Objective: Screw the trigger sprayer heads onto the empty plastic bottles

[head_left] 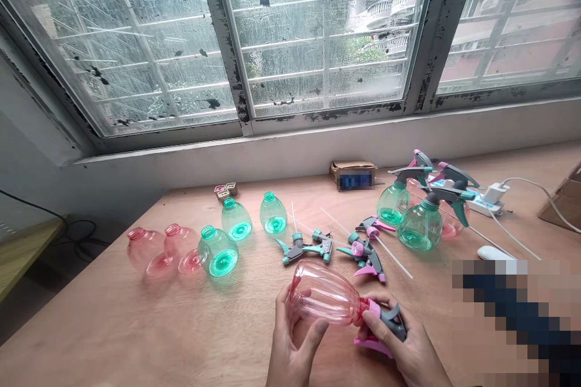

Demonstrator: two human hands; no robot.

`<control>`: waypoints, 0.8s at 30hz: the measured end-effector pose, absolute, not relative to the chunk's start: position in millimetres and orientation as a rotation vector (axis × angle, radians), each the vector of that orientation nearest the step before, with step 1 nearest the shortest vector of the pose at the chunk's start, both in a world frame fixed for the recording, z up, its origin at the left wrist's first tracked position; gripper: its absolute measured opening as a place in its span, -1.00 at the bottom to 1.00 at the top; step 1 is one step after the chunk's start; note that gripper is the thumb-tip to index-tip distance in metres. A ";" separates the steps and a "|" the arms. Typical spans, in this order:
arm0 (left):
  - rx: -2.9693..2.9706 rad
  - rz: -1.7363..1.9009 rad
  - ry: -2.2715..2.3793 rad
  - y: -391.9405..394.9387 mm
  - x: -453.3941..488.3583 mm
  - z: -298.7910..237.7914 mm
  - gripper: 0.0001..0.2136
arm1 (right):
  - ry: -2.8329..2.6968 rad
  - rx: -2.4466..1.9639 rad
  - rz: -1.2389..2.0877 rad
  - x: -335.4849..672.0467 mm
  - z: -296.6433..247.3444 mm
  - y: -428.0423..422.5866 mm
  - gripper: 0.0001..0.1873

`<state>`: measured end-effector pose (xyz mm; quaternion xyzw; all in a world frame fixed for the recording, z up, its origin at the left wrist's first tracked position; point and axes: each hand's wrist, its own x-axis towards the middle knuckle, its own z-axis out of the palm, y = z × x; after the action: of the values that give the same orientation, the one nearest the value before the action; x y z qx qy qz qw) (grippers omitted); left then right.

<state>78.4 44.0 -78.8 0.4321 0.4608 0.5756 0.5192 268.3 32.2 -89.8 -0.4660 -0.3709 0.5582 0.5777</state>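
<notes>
I hold a pink transparent spray bottle (324, 297) on its side, low over the wooden table (136, 326). My left hand (290, 344) is wrapped round the bottle's body. My right hand (403, 347) grips the grey and pink trigger head (385, 323) at the bottle's neck. Both hands are closed on it.
Two pink bottles (158, 249) and three green bottles (236, 221) without heads lie at the left. Loose trigger heads (327, 246) with tubes lie in the middle. Assembled green and pink sprayers (420, 211) stand at the right, near a power strip (488, 201), a small box (354, 174) and a white mouse (494, 252).
</notes>
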 end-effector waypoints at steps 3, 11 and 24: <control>1.043 1.381 1.100 44.0 78.7 -78.7 -0.27 | -0.878 -1.100 1.305 268.3 -89.7 32.2 -0.44; 1.053 1.383 1.129 44.5 78.8 -79.2 -0.29 | -0.927 -1.106 1.317 270.9 -90.9 32.3 -0.46; 1.065 1.382 1.125 44.7 78.0 -82.0 -0.28 | -0.909 -1.098 1.310 269.7 -91.5 32.1 -0.46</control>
<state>78.0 44.7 -82.0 0.4418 0.4670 0.5733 0.5080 269.7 32.1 -91.5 -0.4672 -0.3868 0.5575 0.5668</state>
